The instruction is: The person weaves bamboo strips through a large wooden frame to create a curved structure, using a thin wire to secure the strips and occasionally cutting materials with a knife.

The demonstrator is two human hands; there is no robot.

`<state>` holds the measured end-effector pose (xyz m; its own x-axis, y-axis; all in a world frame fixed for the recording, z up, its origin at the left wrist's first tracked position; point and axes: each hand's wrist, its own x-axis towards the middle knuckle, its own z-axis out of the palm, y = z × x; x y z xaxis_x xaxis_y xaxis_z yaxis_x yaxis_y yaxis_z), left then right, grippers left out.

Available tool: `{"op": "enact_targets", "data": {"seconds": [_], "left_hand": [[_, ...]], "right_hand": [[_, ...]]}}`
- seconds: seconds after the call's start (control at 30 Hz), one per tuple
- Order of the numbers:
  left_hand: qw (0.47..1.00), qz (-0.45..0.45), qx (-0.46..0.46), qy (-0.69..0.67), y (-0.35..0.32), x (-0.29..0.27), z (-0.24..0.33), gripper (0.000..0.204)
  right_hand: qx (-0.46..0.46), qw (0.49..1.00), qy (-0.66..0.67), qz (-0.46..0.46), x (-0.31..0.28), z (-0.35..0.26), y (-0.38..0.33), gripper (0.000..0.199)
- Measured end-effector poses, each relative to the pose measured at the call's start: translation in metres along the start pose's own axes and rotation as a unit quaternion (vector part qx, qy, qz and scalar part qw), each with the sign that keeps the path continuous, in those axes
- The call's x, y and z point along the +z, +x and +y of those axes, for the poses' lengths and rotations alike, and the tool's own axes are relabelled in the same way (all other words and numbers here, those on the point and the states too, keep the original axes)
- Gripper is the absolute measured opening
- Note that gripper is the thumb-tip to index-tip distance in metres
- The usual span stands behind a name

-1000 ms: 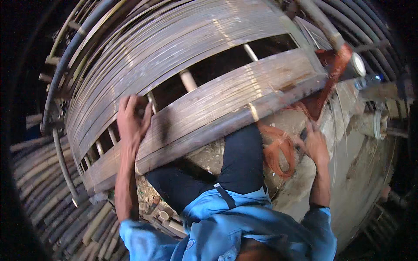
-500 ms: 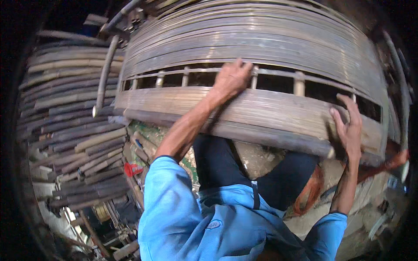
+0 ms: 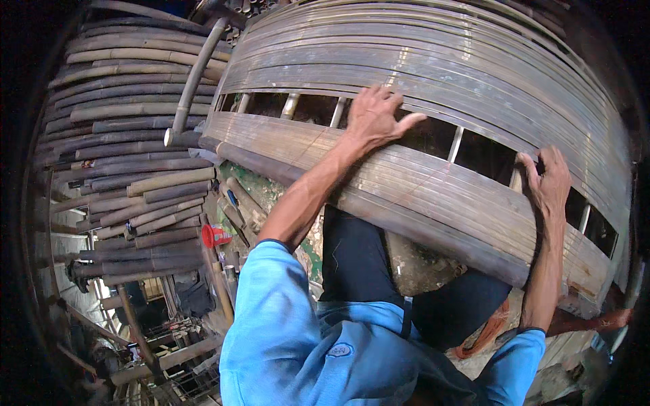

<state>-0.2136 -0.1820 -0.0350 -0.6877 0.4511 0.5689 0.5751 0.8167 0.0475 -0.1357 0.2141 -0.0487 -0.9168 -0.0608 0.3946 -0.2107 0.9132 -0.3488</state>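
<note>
A long frame of thin bamboo slats [image 3: 325, 64] stretches across in front of me, with an open gap between its far slats and a near band of slats [image 3: 420, 176]. Short crossbars [image 3: 456, 144] bridge the gap. My left hand [image 3: 377, 120] rests on the near edge of the far slats, fingers spread and thumb stuck out to the right over the gap. Farther right, my right hand [image 3: 550, 183] reaches over the near band to that same edge, its fingers slightly bent, thumb apart. Neither hand visibly grips anything. A thick dark bamboo pole [image 3: 433, 233] runs along the frame's front edge.
Stacked bamboo poles [image 3: 135, 108] fill the left side. An upright pole [image 3: 196, 78] stands by the frame's left end. On the floor lie a red container [image 3: 215, 235] and an orange bundle of strands [image 3: 484, 335] near my legs.
The narrow slat that lay across the gap's crossbars now sits against the far slats. My left hand has spread its thumb; my right hand has moved onto the far edge. The view has shifted.
</note>
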Motion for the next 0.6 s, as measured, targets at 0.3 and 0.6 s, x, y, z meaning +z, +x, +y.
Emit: {"op": "enact_targets", "data": {"seconds": [0.3, 0.6], "left_hand": [[0.999, -0.030, 0.040, -0.009, -0.016, -0.009, -0.002, 0.059], [0.997, -0.059, 0.030, -0.031, -0.044, -0.037, 0.020, 0.057]], "right_hand": [[-0.021, 0.998, 0.056, 0.035, -0.025, 0.014, 0.000, 0.051], [0.006, 0.994, 0.106, -0.015, -0.043, 0.005, -0.021, 0.044]]}}
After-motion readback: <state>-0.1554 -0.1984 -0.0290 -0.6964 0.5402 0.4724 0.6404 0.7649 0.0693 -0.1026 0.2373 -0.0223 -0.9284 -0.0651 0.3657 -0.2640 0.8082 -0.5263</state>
